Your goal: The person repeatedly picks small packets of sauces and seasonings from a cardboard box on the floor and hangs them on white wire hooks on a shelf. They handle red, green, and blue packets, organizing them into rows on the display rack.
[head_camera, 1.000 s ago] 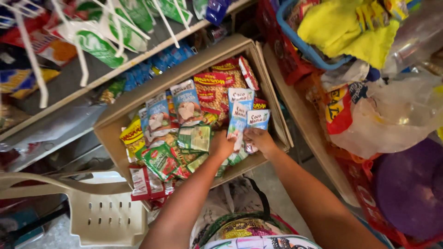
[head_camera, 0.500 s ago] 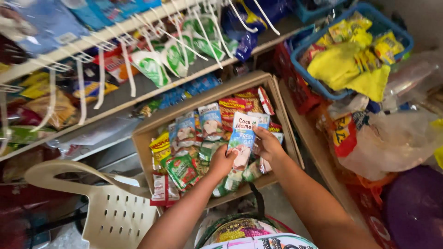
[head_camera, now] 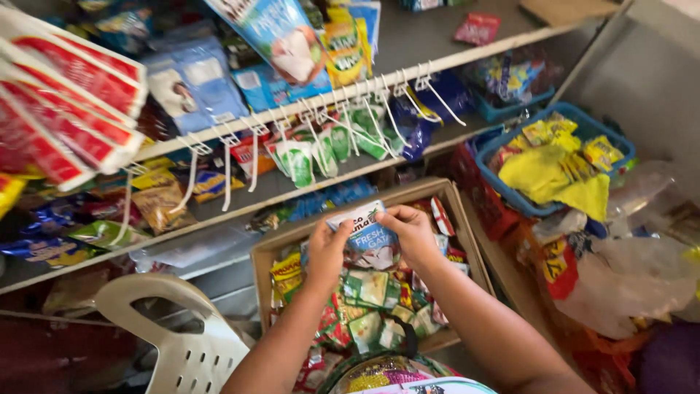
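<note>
Hands meet over a cardboard box (head_camera: 281,244) of small packets, both gripping 1 light blue and white sachet (head_camera: 368,237) that is lifted above the box and tilted slightly. The left hand (head_camera: 326,252) pinches the sachet's left edge, thumb on the front and the other fingers curled behind. The right hand (head_camera: 412,232) pinches the upper right corner, with its fingertips bent over the top edge. Below the sachet the box holds a loose heap of green packets (head_camera: 372,292), with red and yellow ones around them; a yellow packet (head_camera: 286,271) leans against the left wall of the box. Behind the box runs a grey shelf (head_camera: 437,36), and along its front edge is a row of white hooks (head_camera: 332,120) carrying green and white sachets (head_camera: 299,162) and a dark blue bag (head_camera: 415,120). A larger blue packet (head_camera: 281,36) hangs near the top of the view, and red and white packets (head_camera: 62,117) fan out at the upper left. To the right of the box sits a blue basket (head_camera: 496,146) holding a yellow cloth (head_camera: 550,179) and small yellow packets. Clear plastic bags (head_camera: 642,277) lie further right; what they hold is too blurred to make out, possibly more packets. A cream plastic chair (head_camera: 186,350) stands at the lower left, just beside the box.
</note>
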